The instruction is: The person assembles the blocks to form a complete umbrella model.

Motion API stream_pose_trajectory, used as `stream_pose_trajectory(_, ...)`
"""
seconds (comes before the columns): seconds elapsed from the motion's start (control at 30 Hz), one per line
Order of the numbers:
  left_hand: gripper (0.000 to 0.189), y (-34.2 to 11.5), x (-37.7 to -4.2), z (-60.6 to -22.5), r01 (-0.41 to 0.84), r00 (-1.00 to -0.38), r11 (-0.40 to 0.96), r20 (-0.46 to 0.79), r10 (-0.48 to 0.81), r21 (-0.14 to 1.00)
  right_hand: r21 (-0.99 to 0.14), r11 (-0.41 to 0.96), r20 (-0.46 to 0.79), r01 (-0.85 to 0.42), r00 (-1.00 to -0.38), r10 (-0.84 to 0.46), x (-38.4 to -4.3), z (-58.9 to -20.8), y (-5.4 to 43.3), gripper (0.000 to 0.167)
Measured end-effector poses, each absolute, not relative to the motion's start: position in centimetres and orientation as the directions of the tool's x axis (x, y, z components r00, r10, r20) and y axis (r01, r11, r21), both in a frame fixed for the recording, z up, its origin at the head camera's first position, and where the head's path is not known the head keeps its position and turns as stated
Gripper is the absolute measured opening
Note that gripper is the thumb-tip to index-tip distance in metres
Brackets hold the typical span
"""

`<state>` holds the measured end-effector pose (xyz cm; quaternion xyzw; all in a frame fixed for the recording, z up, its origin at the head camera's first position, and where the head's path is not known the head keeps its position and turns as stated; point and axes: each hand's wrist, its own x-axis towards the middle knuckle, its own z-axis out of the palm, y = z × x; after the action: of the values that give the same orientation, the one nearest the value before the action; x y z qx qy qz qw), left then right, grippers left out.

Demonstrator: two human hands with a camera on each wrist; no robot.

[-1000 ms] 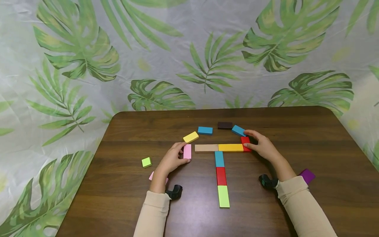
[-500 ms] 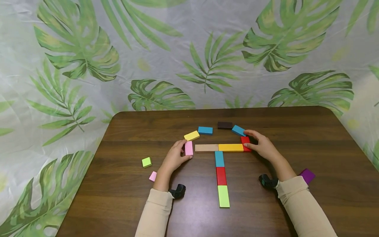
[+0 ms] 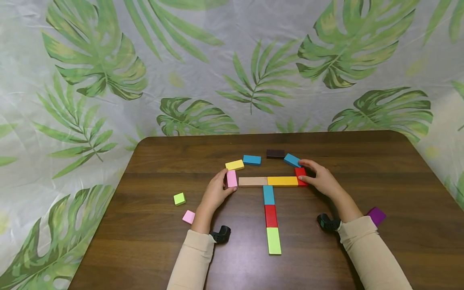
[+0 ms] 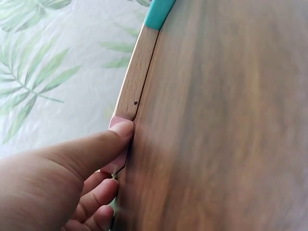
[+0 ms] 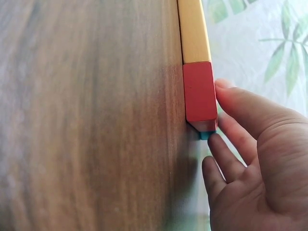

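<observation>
In the head view my left hand [image 3: 215,192] pinches a pink block [image 3: 231,178] lengthwise, thumb at its near end and fingers at its far end. A tan wooden block [image 3: 252,182] lies just right of it. Beyond the pink block is a yellow block [image 3: 234,164], close to its far end. My right hand [image 3: 322,180] rests by a red block [image 3: 300,172], thumb on top of it and index fingertip by the end of a tilted blue block [image 3: 292,160]. In the right wrist view its fingers are loosely bent beside the red block [image 5: 200,91].
An orange-yellow block [image 3: 282,181] continues the row. A teal block [image 3: 268,195], a red one [image 3: 270,216] and a lime one [image 3: 273,241] run toward me. Behind lie blue [image 3: 251,160] and dark brown [image 3: 275,154] blocks. Lime [image 3: 179,199], pink [image 3: 188,217] and purple [image 3: 376,216] pieces lie outward.
My left hand has slid the pink block away from me and slightly right, toward the tan block. The yellow block has turned flatter, its left end shifting away. The right hand has stayed still.
</observation>
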<state>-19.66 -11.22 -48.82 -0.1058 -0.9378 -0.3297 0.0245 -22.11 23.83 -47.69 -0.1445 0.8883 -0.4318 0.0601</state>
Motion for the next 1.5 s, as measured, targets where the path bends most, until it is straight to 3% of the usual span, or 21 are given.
stream_pose_trajectory(0.7,0.056,-10.71,-19.55,-49.09,0.306,-0.949,0.753,0.251,0.191,0.583,-0.78,0.59,0.022,-0.208,-0.952,-0.307,-22.16,-47.83,23.93,0.053)
stream_pose_trajectory(0.93,0.057,-10.79,-19.58,-49.09,0.298,-0.953,0.749,0.221,0.205,0.591,-0.781,0.587,0.028,-0.215,-0.95,-0.31,-22.19,-47.94,23.98,0.054)
stream_pose_trajectory(1.2,0.057,-10.9,-19.71,-48.76,0.233,-0.973,0.7,0.157,0.172,0.675,-0.788,0.576,0.027,-0.216,-0.948,-0.318,-22.29,-48.0,23.93,0.053)
stream_pose_trajectory(1.5,0.052,-10.83,-20.34,-48.44,0.278,-0.954,0.668,0.28,0.108,0.69,-0.785,0.582,0.025,-0.213,-0.949,-0.314,-22.26,-47.97,23.96,0.054)
